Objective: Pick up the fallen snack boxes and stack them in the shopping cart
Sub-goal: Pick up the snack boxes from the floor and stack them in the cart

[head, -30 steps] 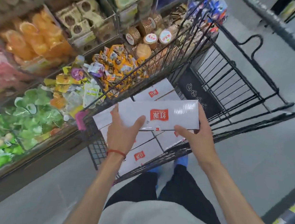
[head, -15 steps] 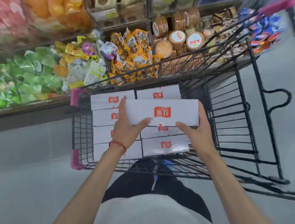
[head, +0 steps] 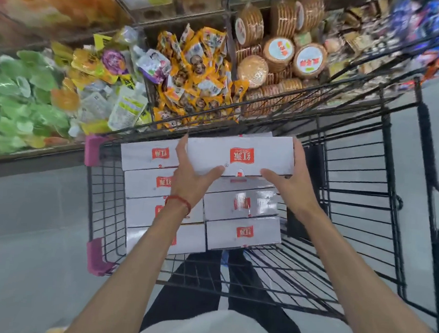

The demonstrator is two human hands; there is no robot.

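- At far left, on the shop shelf beyond the cart, green plastic snack packets fill a bin. Orange-and-yellow foil pouches lie heaped to their right.
- Nearer, the black wire shopping cart with pink corner guards holds a left row of white cardboard boxes, lying flat and edge to edge.
- The left hand, with a red cord bracelet at the wrist, grips the left end of a white cardboard snack box with a red label. Its fingers run up the end and its thumb presses on the near edge.
- That box sits level over the far end of the cart's right row. Whether it touches the boxes beneath cannot be told.
- The right hand grips the right end the same way, thumb on the near edge.
- Below the hands, more white red-labelled boxes lie in the right row.
- Behind, round brown biscuit packs crowd the shelf.
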